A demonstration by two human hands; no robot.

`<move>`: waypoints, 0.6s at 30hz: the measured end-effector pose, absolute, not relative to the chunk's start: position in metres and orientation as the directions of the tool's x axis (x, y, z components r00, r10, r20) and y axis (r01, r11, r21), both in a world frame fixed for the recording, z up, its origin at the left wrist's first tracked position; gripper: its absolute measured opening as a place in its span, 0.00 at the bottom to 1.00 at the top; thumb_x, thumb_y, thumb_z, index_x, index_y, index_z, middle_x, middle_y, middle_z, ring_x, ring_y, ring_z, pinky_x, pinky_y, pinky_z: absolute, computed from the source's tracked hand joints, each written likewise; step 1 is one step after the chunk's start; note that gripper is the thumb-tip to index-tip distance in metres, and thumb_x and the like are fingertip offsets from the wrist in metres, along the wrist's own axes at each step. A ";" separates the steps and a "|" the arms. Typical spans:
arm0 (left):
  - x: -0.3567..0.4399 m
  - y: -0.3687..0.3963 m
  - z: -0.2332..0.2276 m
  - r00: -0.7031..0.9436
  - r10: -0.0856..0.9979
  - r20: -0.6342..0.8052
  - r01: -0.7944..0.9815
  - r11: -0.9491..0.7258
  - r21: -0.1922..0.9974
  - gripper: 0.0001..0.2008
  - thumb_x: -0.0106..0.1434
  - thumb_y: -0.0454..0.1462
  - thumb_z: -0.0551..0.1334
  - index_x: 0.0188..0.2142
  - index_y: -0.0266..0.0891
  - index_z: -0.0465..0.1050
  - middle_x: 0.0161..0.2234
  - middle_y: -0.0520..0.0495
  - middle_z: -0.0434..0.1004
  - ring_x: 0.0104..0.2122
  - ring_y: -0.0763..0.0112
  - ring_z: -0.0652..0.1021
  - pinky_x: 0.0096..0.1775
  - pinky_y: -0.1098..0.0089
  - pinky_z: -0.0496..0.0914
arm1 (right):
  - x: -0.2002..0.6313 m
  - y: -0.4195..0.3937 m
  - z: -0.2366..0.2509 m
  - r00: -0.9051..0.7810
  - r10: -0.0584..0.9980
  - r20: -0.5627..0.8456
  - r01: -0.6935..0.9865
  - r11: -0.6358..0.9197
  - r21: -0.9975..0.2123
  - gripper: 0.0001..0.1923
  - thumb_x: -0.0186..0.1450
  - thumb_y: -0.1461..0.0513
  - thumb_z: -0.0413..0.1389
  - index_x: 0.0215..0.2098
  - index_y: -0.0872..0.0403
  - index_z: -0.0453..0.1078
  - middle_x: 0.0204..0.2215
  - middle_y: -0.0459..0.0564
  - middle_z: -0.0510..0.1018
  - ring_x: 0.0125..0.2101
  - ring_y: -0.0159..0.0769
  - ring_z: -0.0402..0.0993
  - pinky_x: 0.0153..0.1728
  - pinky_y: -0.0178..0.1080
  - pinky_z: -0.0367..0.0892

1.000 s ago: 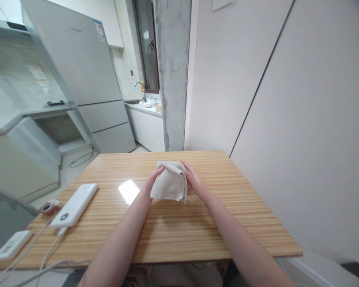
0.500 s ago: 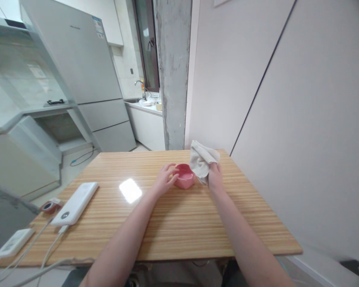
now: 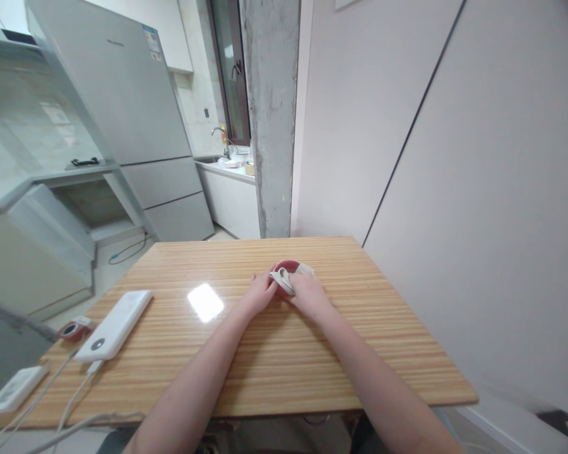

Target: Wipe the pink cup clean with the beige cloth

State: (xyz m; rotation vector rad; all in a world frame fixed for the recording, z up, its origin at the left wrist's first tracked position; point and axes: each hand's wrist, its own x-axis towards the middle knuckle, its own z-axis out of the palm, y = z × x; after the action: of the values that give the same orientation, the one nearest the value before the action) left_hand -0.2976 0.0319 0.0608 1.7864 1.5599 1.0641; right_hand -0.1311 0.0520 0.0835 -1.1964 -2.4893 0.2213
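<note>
A pink bowl (image 3: 289, 265) stands upright on the wooden table, partly covered by my hands and the cloth. My left hand (image 3: 261, 294) grips the bowl's left side, some of its fingertips hidden. A pale grey cloth (image 3: 282, 278) is bunched under my right hand (image 3: 307, 294), which holds it down inside the bowl. Part of the cloth hangs over the left rim near my left fingers, and another part shows at the right rim.
On the table's left lie a white power bank (image 3: 116, 325) with a cable (image 3: 71, 394) plugged in, a small red and white object (image 3: 74, 329) and a white box-like item (image 3: 14, 389). A wall (image 3: 454, 221) runs along the right side. Light reflects off the tabletop (image 3: 236, 252).
My right hand has come down and left, taking the cloth from beside the bowl into it. My left hand has closed in on the bowl's left side.
</note>
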 end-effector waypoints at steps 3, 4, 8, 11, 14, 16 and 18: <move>-0.290 0.033 0.061 -0.038 0.973 0.228 0.317 -0.204 0.926 0.20 0.60 0.41 0.59 0.53 0.42 0.69 0.54 0.42 0.71 0.55 0.59 0.70 0.59 0.54 0.57 | -0.130 0.055 0.084 -0.547 0.796 0.259 0.732 0.606 -0.312 0.16 0.61 0.51 0.57 0.36 0.56 0.73 0.35 0.57 0.77 0.39 0.44 0.71 0.41 0.42 0.63; -0.286 0.033 0.061 -0.099 0.973 0.208 0.189 -0.187 0.964 0.23 0.59 0.41 0.61 0.54 0.41 0.67 0.54 0.42 0.71 0.53 0.61 0.72 0.56 0.58 0.63 | -0.131 0.055 0.083 -0.525 0.806 0.275 0.735 0.592 -0.331 0.16 0.60 0.52 0.58 0.37 0.56 0.73 0.36 0.58 0.77 0.38 0.44 0.71 0.40 0.41 0.63; -0.266 0.029 0.062 -0.246 0.969 -0.007 -0.303 -0.070 0.950 0.38 0.58 0.43 0.62 0.64 0.52 0.46 0.52 0.45 0.72 0.35 0.72 0.78 0.35 0.72 0.72 | -0.142 0.049 0.078 -0.436 0.802 0.408 0.697 0.588 -0.411 0.11 0.62 0.60 0.56 0.41 0.58 0.71 0.39 0.58 0.75 0.42 0.45 0.68 0.43 0.42 0.64; -0.263 0.028 0.062 -0.274 0.959 -0.080 -0.393 -0.036 0.919 0.43 0.57 0.44 0.64 0.65 0.56 0.39 0.52 0.44 0.71 0.33 0.73 0.78 0.31 0.74 0.72 | -0.153 0.048 0.070 -0.480 0.745 0.462 0.592 0.664 -0.456 0.14 0.60 0.68 0.52 0.45 0.59 0.70 0.43 0.59 0.74 0.46 0.44 0.66 0.49 0.43 0.62; -0.272 0.030 0.061 -0.374 0.925 -0.063 -0.297 -0.056 0.953 0.41 0.56 0.44 0.64 0.64 0.50 0.44 0.57 0.40 0.66 0.46 0.65 0.76 0.41 0.68 0.73 | -0.158 0.053 0.063 -0.551 0.708 0.442 0.477 0.702 -0.530 0.23 0.57 0.72 0.51 0.51 0.60 0.66 0.46 0.58 0.73 0.49 0.42 0.65 0.53 0.42 0.61; -0.279 0.032 0.061 -0.455 0.891 0.004 -0.157 -0.085 0.984 0.39 0.57 0.43 0.64 0.64 0.46 0.48 0.59 0.39 0.64 0.53 0.61 0.71 0.49 0.66 0.70 | -0.158 0.058 0.061 -0.580 0.702 0.412 0.439 0.696 -0.567 0.25 0.56 0.73 0.51 0.52 0.59 0.66 0.47 0.57 0.73 0.49 0.40 0.66 0.54 0.41 0.60; -0.284 0.034 0.062 -0.475 0.876 0.086 -0.034 -0.115 0.993 0.38 0.56 0.42 0.64 0.63 0.44 0.50 0.59 0.40 0.64 0.56 0.60 0.68 0.53 0.64 0.67 | -0.154 0.063 0.061 -0.618 0.680 0.395 0.435 0.714 -0.549 0.25 0.56 0.73 0.51 0.52 0.59 0.66 0.48 0.57 0.73 0.50 0.39 0.66 0.54 0.40 0.60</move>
State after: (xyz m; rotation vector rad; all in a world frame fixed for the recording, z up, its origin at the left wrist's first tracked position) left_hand -0.2840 0.0340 0.0625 0.9652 1.4616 1.6745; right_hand -0.1541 0.0632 0.0610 -0.8451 -2.3255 0.5424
